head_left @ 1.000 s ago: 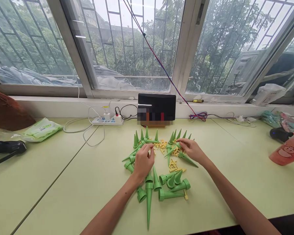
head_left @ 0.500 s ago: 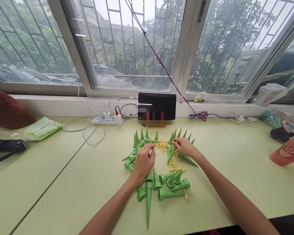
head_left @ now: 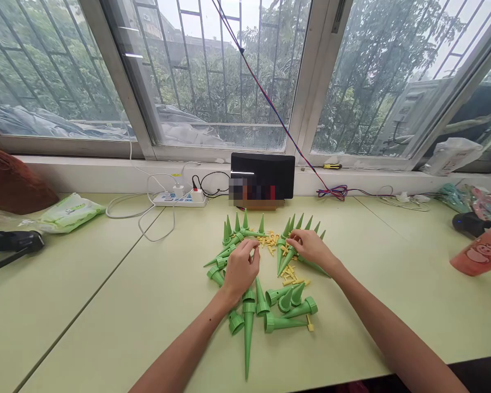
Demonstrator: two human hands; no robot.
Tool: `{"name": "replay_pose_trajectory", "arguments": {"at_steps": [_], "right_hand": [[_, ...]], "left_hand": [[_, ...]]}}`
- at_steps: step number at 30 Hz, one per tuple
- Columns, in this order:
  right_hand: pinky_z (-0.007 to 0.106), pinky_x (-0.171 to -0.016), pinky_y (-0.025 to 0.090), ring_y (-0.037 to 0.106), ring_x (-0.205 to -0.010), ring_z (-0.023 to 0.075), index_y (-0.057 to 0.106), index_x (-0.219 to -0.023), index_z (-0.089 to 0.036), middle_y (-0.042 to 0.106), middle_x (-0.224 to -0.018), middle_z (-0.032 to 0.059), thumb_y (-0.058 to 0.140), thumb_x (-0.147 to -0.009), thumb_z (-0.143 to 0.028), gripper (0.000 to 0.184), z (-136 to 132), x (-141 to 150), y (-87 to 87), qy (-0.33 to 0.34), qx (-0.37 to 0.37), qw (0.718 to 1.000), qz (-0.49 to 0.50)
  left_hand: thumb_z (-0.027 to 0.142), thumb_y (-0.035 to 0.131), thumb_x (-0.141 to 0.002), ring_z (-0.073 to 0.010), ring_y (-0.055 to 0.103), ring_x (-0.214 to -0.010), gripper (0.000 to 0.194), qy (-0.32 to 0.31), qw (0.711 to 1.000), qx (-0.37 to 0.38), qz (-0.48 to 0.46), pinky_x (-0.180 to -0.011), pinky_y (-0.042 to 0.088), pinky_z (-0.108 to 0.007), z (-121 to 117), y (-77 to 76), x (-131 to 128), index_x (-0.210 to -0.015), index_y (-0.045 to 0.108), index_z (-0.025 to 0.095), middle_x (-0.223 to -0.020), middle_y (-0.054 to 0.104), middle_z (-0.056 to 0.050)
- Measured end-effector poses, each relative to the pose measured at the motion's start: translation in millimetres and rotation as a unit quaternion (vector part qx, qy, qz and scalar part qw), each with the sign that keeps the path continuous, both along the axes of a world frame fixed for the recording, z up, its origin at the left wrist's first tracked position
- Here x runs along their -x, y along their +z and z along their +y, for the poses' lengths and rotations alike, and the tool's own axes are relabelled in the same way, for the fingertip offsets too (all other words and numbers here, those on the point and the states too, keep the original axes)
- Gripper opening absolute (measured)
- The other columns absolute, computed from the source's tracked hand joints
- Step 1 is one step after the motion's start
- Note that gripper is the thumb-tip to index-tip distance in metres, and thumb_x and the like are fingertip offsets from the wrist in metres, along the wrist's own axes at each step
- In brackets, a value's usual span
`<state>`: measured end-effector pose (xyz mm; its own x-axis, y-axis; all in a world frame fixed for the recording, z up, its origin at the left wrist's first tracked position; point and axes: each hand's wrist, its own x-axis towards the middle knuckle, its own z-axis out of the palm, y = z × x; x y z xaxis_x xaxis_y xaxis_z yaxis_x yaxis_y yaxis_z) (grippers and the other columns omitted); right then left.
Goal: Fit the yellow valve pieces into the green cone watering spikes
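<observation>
My left hand hovers over the left group of green plastic plant watering spikes, thumb and fingertips pinched together. Anything in that pinch is too small to make out. On the right, my right hand has its fingers closed at a slanted green spike and a small yellow valve piece; which of them it grips is unclear. Between the hands lies a scatter of yellow pieces. Several spikes stand point up behind them. Nearer me, other spikes lie on their sides, one with a yellow piece at its tip.
A dark screen stands against the window ledge, beside a white power strip with cables. A green packet and brown bag are at left. A red cup stands at right, near a yellow-handled tool on the ledge.
The slanted spike by my right hand has turned a little, and a yellow piece shows beneath those fingers. My left hand has barely moved.
</observation>
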<state>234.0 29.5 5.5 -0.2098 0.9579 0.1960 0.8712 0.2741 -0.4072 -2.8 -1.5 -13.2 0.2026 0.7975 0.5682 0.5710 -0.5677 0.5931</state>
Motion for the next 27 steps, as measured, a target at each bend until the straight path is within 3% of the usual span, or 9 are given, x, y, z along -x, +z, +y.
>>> {"name": "replay_pose_trajectory", "arguments": {"at_steps": [4,8,15,20,27], "right_hand": [[0.028,-0.072,0.042,0.064,-0.078,0.0209,0.072,-0.095,-0.016,0.073,-0.084,0.0078,0.057,-0.093,-0.027,0.019,5.3,8.5,0.0,0.023,-0.025,0.999,-0.004],[0.028,-0.069,0.041,0.064,-0.078,0.021,0.073,-0.094,-0.016,0.074,-0.086,0.0087,0.062,-0.09,-0.029,0.017,12.7,19.1,-2.0,0.039,-0.005,0.999,-0.007],[0.027,-0.061,0.034,0.058,-0.068,0.0185,0.067,-0.069,-0.017,0.065,-0.069,0.0053,0.062,-0.092,-0.025,0.024,15.3,30.2,2.0,0.046,0.0,0.997,-0.059],[0.026,-0.068,0.038,0.059,-0.082,0.0198,0.067,-0.083,-0.016,0.064,-0.086,0.0082,0.059,-0.096,-0.023,0.017,12.7,39.6,3.3,0.038,-0.061,0.996,-0.045],[0.028,-0.076,0.043,0.059,-0.089,0.0201,0.066,-0.095,-0.016,0.063,-0.092,0.008,0.054,-0.099,-0.028,0.017,7.1,56.4,0.2,0.125,-0.112,0.986,0.016]], "left_hand": [[0.016,0.047,-0.094,-0.0114,0.052,-0.057,0.015,0.002,1.0,-0.001,0.008,-0.064,0.044,-0.028,0.7,-1.3,-0.5,-0.097,0.061,0.019,-0.093,0.066,-0.004],[0.016,0.048,-0.094,-0.0117,0.054,-0.058,0.015,0.003,1.0,-0.006,0.008,-0.063,0.045,-0.027,2.0,-2.4,-0.3,-0.097,0.062,0.019,-0.093,0.067,-0.004],[0.015,0.048,-0.094,-0.0116,0.055,-0.058,0.015,-0.002,1.0,-0.004,0.014,-0.063,0.045,-0.027,1.1,-1.1,-0.2,-0.097,0.062,0.019,-0.095,0.068,-0.004],[0.017,0.047,-0.095,-0.0135,0.06,-0.064,0.017,0.005,1.0,0.007,0.021,-0.065,0.047,-0.028,0.3,0.9,-0.3,-0.1,0.063,0.019,-0.096,0.069,-0.005],[0.024,0.058,-0.091,-0.0166,0.064,-0.066,0.034,-0.008,0.998,0.042,0.046,-0.063,0.05,-0.03,2.9,-0.5,1.6,-0.124,0.057,0.019,-0.1,0.071,-0.006]]}}
